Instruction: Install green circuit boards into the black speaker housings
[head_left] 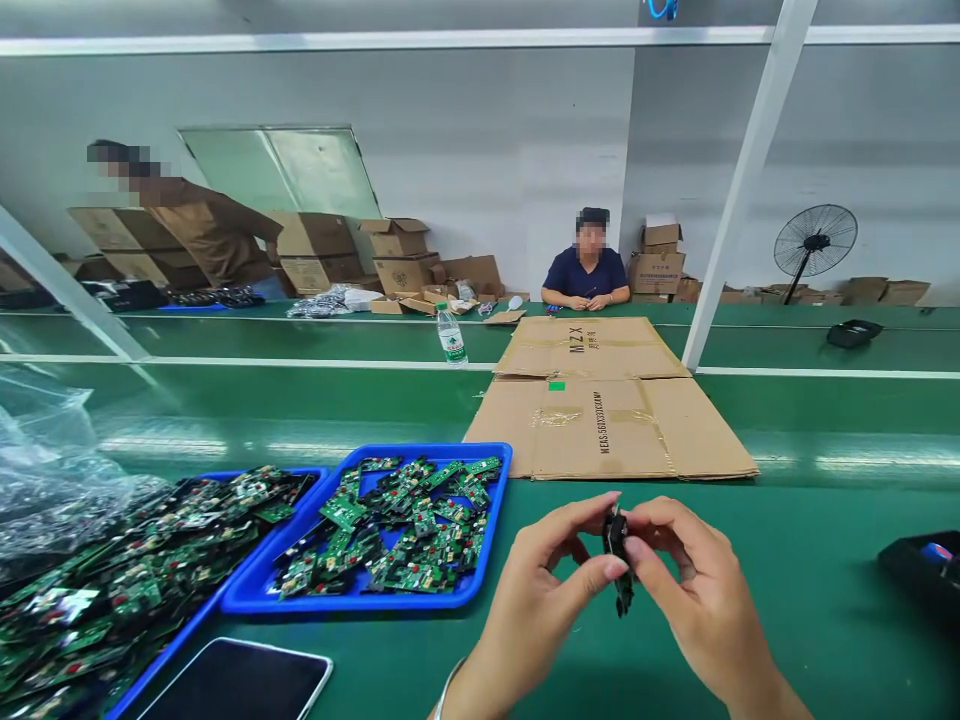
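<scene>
Between my two hands, above the green table, is a small circuit board [619, 560] with black parts, seen nearly edge-on. My left hand [551, 575] pinches it from the left with thumb and fingers. From the right, my right hand [686, 585] grips the same board, its thumb against the black part. Left of my hands lies a blue tray [480, 590] holding many green circuit boards [427, 550] in a loose layer. Farther left, a second blue tray [199, 610] is heaped with similar boards [142, 580].
A tablet or phone [240, 685] lies at the front left, beside clear plastic bags [52, 470]. Flattened cardboard [600, 425] covers the middle back. A water bottle [451, 338] stands beyond the trays. At right sits a black bin [919, 575]. A person [586, 270] sits opposite; another [210, 230] is far left.
</scene>
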